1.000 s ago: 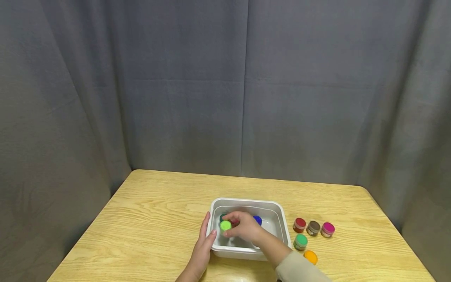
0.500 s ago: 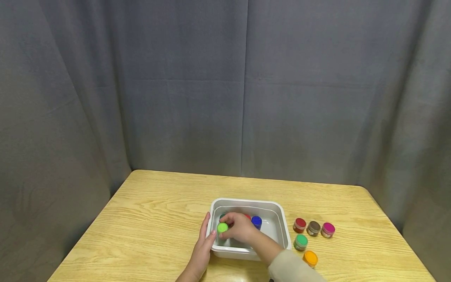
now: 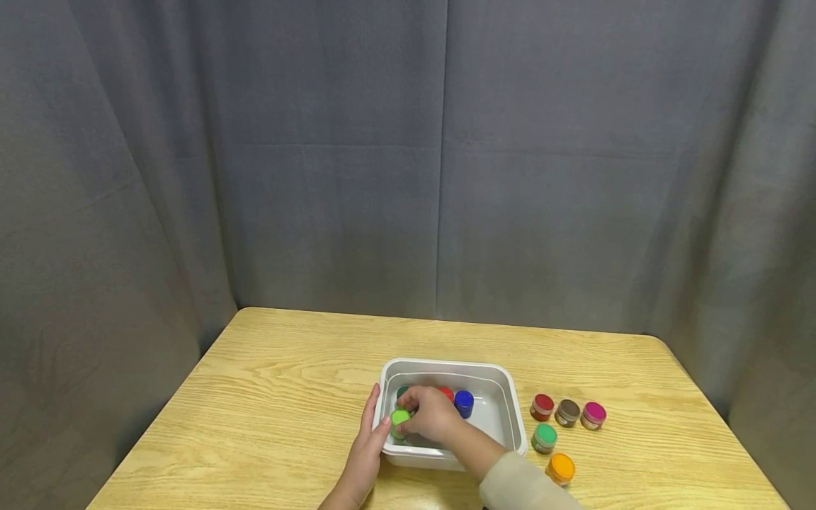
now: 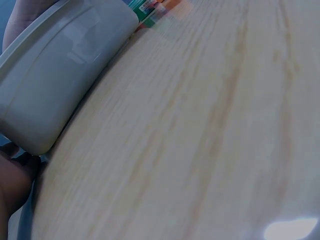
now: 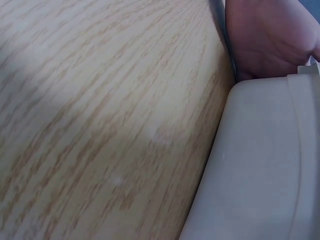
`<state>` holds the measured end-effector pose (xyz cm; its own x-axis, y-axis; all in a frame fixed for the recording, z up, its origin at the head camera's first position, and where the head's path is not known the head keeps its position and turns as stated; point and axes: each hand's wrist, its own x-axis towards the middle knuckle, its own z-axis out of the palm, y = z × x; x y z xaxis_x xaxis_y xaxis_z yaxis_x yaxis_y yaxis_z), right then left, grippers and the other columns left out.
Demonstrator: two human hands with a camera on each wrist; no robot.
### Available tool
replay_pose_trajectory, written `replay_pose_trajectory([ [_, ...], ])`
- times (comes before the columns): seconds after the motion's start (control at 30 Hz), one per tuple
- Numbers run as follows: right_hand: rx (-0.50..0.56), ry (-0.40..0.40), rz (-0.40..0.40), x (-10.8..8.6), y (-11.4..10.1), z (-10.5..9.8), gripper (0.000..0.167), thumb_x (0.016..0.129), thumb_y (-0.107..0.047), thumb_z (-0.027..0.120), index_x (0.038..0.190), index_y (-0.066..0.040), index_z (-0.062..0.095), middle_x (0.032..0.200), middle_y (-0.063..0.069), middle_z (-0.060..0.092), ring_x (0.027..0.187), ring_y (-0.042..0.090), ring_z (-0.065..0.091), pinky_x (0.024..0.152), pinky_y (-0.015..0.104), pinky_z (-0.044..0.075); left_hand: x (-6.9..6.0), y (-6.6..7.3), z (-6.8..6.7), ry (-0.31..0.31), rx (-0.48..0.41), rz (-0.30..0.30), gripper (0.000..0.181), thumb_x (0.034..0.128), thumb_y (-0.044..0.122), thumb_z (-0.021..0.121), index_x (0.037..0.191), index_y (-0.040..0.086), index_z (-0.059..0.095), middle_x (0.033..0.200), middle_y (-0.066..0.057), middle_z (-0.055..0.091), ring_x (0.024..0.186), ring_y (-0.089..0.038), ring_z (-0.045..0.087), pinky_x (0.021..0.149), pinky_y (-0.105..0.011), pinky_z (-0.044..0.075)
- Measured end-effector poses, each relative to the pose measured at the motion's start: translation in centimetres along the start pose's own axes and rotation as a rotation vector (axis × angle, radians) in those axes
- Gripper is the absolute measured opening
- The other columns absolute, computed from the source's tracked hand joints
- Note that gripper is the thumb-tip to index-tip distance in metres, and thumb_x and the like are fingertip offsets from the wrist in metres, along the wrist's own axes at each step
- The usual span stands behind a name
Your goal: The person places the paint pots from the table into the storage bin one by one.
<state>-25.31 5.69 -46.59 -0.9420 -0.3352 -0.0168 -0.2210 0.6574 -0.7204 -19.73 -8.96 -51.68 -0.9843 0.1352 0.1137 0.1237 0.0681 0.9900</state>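
In the head view my right hand [image 3: 430, 416] reaches into a white plastic tub [image 3: 491, 453] and pinches a small jar with a light green lid [image 3: 399, 416] near the left inner wall. My left hand [image 3: 365, 453] grips the tub's left side, thumb at the rim and fingers along the outside. Inside the tub stand jars with a dark green lid [image 3: 402, 390], a red lid [image 3: 447, 392] and a blue lid [image 3: 464, 402]. The right hand partly covers the dark green and red ones. The left wrist view shows the tub's outer wall [image 4: 65, 65] close up.
Right of the tub stand jars with dark red [image 3: 542, 406], brown [image 3: 567, 411], magenta [image 3: 593, 414], teal green [image 3: 545, 438] and orange [image 3: 561, 467] lids. All rest on a wooden table [image 3: 287, 382]. Grey curtains [image 3: 331, 212] hang behind and at both sides.
My right hand has lowered the light green jar and shifted it left and nearer inside the tub. More of the red and blue jars shows. My left hand stays at the tub's side.
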Motion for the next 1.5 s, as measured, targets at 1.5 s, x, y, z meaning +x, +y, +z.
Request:
replay_pose_trajectory([
  [1.5, 0.261, 0.223, 0.133, -8.8, 5.6, -11.3, 0.033, 0.094, -0.018, 0.066, 0.122, 0.000, 0.063, 0.115, 0.014, 0.068, 0.097, 0.016, 0.065, 0.082, 0.029, 0.057, 0.3, 1.6, 0.2, 0.130, 0.111, -0.073, 0.083, 0.0875, 0.026, 0.070, 0.157, 0.021, 0.025, 0.159, -0.022, 0.028, 0.142, -0.053, 0.027, 0.106, -0.075, 0.027],
])
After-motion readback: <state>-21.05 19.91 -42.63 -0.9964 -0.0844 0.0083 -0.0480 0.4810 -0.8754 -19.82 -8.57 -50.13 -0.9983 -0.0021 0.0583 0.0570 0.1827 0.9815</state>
